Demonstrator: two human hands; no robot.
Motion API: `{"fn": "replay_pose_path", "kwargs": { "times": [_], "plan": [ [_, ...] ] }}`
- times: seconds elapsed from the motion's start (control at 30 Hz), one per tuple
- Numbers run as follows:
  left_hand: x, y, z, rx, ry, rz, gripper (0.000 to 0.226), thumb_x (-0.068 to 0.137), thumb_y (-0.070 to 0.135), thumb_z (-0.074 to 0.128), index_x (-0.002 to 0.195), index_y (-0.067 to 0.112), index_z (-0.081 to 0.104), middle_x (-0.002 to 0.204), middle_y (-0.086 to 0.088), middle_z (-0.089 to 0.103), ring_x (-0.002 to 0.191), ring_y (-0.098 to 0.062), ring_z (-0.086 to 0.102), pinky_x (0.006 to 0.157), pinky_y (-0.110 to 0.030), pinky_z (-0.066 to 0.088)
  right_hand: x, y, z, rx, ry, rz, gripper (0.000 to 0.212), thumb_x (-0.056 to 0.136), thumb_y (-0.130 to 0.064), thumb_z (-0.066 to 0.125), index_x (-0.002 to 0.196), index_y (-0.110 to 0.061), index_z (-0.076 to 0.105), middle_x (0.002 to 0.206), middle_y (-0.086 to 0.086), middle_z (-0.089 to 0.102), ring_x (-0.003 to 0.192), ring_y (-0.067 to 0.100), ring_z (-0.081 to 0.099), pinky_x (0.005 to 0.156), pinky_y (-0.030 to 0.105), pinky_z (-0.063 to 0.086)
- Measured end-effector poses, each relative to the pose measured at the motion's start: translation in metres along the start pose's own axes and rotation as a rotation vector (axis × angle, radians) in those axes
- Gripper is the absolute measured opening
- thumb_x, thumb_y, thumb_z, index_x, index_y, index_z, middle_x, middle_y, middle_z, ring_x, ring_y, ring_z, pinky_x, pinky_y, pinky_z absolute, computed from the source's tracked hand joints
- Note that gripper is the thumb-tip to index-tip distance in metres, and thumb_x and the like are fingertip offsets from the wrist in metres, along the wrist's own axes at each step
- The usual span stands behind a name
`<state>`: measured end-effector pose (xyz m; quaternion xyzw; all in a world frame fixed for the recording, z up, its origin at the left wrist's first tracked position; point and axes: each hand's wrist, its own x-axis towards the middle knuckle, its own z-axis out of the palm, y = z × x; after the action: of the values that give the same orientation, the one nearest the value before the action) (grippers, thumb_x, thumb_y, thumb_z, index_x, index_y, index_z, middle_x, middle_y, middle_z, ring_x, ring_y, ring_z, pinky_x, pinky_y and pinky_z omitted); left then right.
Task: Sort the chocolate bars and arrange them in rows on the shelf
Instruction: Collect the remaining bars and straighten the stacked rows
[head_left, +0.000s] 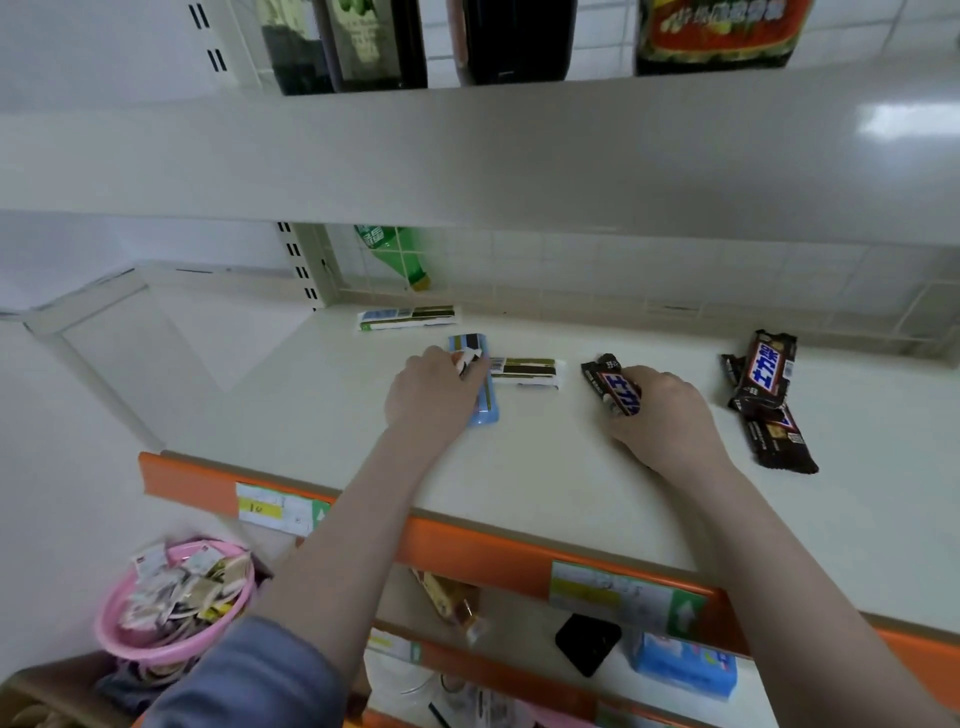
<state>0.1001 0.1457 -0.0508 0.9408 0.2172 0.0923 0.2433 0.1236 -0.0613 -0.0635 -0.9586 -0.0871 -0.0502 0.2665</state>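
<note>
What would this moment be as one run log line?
left hand holds blue bar | right hand grips brown bar | two brown bars at right | rows unfinished

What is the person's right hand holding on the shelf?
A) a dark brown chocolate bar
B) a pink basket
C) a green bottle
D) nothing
A: the right hand has its fingers curled round a dark brown chocolate bar lying on the shelf.

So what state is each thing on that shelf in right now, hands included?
Left hand: grips the blue bar.
Blue bar: lying flat, held.
Right hand: grips a brown bar.
Held brown bar: flat on the shelf.
White bars: two, lying flat, apart.
Brown bars at right: overlapping, untouched.
</note>
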Motion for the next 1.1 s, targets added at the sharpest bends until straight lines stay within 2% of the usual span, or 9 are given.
{"fn": "replay_pose_path", "kwargs": {
  "times": [0.13, 0.27, 0.53, 0.67, 0.8, 0.87, 0.93, 1.03, 1.1],
  "plan": [
    [0.018, 0.008, 0.017, 0.191, -0.073, -0.001, 0.075, 0.07, 0.07, 0.058, 0.106, 0.004, 0.051, 0.11, -0.014, 0.052, 0.106, -0.028, 0.049, 0.084, -0.032, 0.041, -0.001, 0.004, -0.001, 0.027, -0.006, -0.014, 0.036, 0.078, -0.015, 0.055, 0.114, -0.008, 0.055, 0.103, 0.018, 0.06, 0.097, 0.035, 0.051, 0.072, 0.03, 0.034],
    [0.033, 0.008, 0.017, 0.259, -0.147, 0.081, 0.062, 0.069, 0.066, 0.063, 0.088, 0.011, 0.043, 0.104, -0.011, 0.056, 0.1, -0.026, 0.052, 0.076, -0.029, 0.037, -0.001, 0.008, -0.006, 0.05, 0.001, -0.016, 0.035, 0.079, -0.016, 0.055, 0.113, -0.011, 0.057, 0.103, 0.015, 0.063, 0.097, 0.034, 0.052, 0.071, 0.031, 0.037],
    [0.043, 0.001, 0.013, 0.239, -0.139, 0.227, 0.063, 0.072, 0.059, 0.065, 0.122, 0.022, 0.052, 0.119, -0.011, 0.041, 0.113, -0.033, 0.041, 0.097, -0.037, 0.036, -0.001, 0.011, -0.008, 0.061, 0.001, -0.016, 0.034, 0.079, -0.015, 0.053, 0.113, -0.012, 0.057, 0.102, 0.014, 0.063, 0.096, 0.033, 0.05, 0.072, 0.033, 0.04],
    [0.044, -0.004, 0.015, 0.215, -0.071, 0.393, 0.058, 0.075, 0.054, 0.067, 0.123, 0.024, 0.054, 0.12, -0.007, 0.044, 0.109, -0.03, 0.04, 0.098, -0.037, 0.035, -0.001, 0.013, -0.008, 0.048, 0.003, -0.019, 0.032, 0.078, -0.014, 0.053, 0.11, -0.012, 0.059, 0.1, 0.014, 0.063, 0.094, 0.032, 0.051, 0.068, 0.031, 0.037],
    [0.047, -0.002, 0.015, 0.228, -0.139, 0.584, 0.056, 0.079, 0.045, 0.066, 0.125, 0.018, 0.051, 0.134, -0.003, 0.047, 0.123, -0.026, 0.037, 0.102, -0.035, 0.031, -0.001, 0.013, -0.009, 0.013, 0.01, 0.009, 0.032, 0.079, -0.018, 0.055, 0.11, -0.011, 0.058, 0.102, 0.015, 0.062, 0.096, 0.033, 0.051, 0.068, 0.03, 0.034],
    [0.047, 0.0, 0.015, 0.153, -0.239, 0.621, 0.049, 0.081, 0.04, 0.066, 0.12, 0.013, 0.051, 0.125, -0.007, 0.053, 0.118, -0.024, 0.044, 0.095, -0.037, 0.038, 0.0, 0.014, -0.011, -0.004, -0.008, 0.035, 0.034, 0.081, -0.02, 0.055, 0.114, -0.01, 0.057, 0.107, 0.016, 0.06, 0.1, 0.034, 0.051, 0.07, 0.031, 0.035],
    [0.047, 0.004, 0.015, 0.096, -0.309, 0.608, 0.039, 0.081, 0.037, 0.066, 0.109, 0.016, 0.05, 0.105, -0.004, 0.056, 0.098, -0.023, 0.052, 0.077, -0.036, 0.041, 0.001, 0.015, -0.014, 0.008, -0.048, 0.074, 0.039, 0.081, -0.021, 0.057, 0.118, -0.009, 0.054, 0.113, 0.017, 0.058, 0.105, 0.035, 0.051, 0.078, 0.034, 0.042],
    [0.048, 0.01, 0.016, 0.155, -0.283, 0.619, 0.035, 0.078, 0.037, 0.067, 0.098, 0.017, 0.046, 0.092, 0.002, 0.049, 0.086, -0.019, 0.046, 0.067, -0.031, 0.034, -0.001, 0.017, -0.021, 0.023, -0.077, 0.126, 0.044, 0.078, -0.018, 0.061, 0.12, -0.007, 0.053, 0.118, 0.018, 0.055, 0.107, 0.035, 0.051, 0.088, 0.039, 0.045],
    [0.048, 0.014, 0.017, 0.169, -0.266, 0.577, 0.038, 0.074, 0.038, 0.068, 0.098, 0.019, 0.046, 0.092, 0.002, 0.049, 0.084, -0.019, 0.046, 0.065, -0.031, 0.033, -0.003, 0.019, -0.025, 0.015, -0.082, 0.143, 0.042, 0.076, -0.017, 0.062, 0.116, -0.008, 0.056, 0.114, 0.017, 0.055, 0.101, 0.034, 0.054, 0.086, 0.037, 0.046]
  ]
}}
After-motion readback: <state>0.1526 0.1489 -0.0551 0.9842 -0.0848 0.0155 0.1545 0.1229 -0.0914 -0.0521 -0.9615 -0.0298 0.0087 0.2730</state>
